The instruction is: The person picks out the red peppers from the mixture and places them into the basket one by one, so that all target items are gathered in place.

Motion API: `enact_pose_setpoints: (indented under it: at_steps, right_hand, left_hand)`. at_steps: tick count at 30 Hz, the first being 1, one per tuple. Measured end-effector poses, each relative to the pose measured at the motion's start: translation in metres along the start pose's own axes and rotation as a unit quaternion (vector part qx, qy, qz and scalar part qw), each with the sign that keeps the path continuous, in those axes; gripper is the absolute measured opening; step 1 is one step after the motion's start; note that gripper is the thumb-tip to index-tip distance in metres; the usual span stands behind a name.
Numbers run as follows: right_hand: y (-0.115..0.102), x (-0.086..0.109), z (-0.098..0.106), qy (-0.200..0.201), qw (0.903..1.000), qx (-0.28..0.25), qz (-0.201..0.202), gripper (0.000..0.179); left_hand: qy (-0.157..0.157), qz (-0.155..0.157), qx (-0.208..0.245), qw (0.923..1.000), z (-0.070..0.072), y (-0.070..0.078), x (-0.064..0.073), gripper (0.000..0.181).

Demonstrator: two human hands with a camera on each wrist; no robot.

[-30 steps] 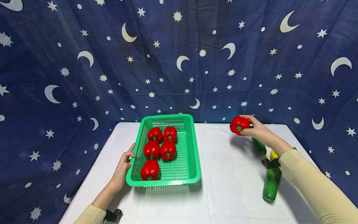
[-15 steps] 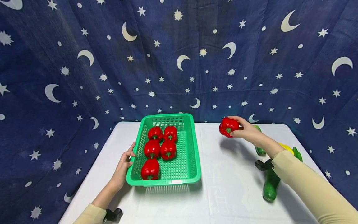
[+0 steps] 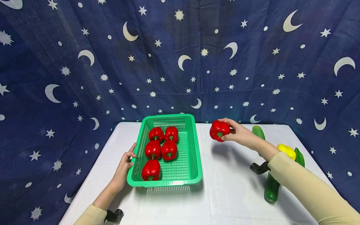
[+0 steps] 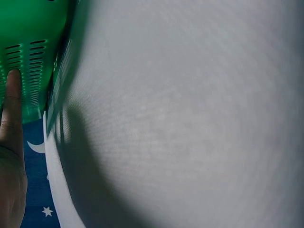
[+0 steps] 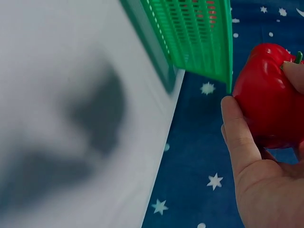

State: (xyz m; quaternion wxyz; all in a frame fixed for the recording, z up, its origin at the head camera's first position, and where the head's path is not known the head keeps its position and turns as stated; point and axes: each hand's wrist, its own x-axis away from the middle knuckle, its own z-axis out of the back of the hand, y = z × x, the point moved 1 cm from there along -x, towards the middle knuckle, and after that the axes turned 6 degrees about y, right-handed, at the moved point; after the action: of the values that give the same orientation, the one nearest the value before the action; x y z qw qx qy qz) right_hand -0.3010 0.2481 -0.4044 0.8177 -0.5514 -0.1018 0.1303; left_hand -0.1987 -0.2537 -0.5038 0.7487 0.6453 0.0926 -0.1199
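My right hand grips a red bell pepper by its side, thumb near the green stem. The pepper hangs above the table, to the right of the green basket, with its shadow below. In the right wrist view the fingers reach round the pepper. Several red bell peppers lie inside the basket, mostly on its left half. My left hand rests against the basket's left side. In the left wrist view, a straight finger touches the slotted wall.
On the right of the white table lie a green cucumber-like vegetable, a yellow bell pepper, a green pepper-like vegetable and a dark green zucchini, partly hidden by the right arm. A star-patterned blue curtain stands behind.
My right hand has carried the red bell pepper leftward, closer to the basket, uncovering the yellow pepper and green vegetables. The left hand and the basket have stayed in place.
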Motion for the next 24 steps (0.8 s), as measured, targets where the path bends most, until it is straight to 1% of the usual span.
enact_pose_setpoints:
  at_steps: [4, 11, 17, 21, 24]
  right_hand:
    - [-0.003, -0.001, -0.007, -0.007, 0.9999, 0.003, 0.011, 0.074]
    - [-0.012, -0.001, -0.018, -0.023, 0.9993, 0.006, 0.028, 0.072]
    - [-0.019, -0.002, -0.027, -0.037, 0.9985, -0.008, 0.041, 0.072]
    - [-0.026, -0.001, -0.035, -0.05, 0.997, -0.014, 0.057, 0.071]
    - [-0.031, 0.0, -0.04, -0.061, 0.996, -0.02, 0.062, 0.071]
  left_hand:
    - [0.003, 0.005, 0.0, 1.0, 0.0, 0.0, 0.0, 0.026]
    - [0.004, 0.002, -0.004, 1.0, 0.0, -0.002, 0.0, 0.026]
    - [0.005, 0.005, 0.001, 1.0, 0.0, -0.002, 0.0, 0.027]
    - [0.006, 0.004, -0.001, 1.0, -0.001, -0.001, 0.0, 0.028]
    - [0.007, 0.006, -0.005, 0.9999, -0.001, -0.002, -0.001, 0.028]
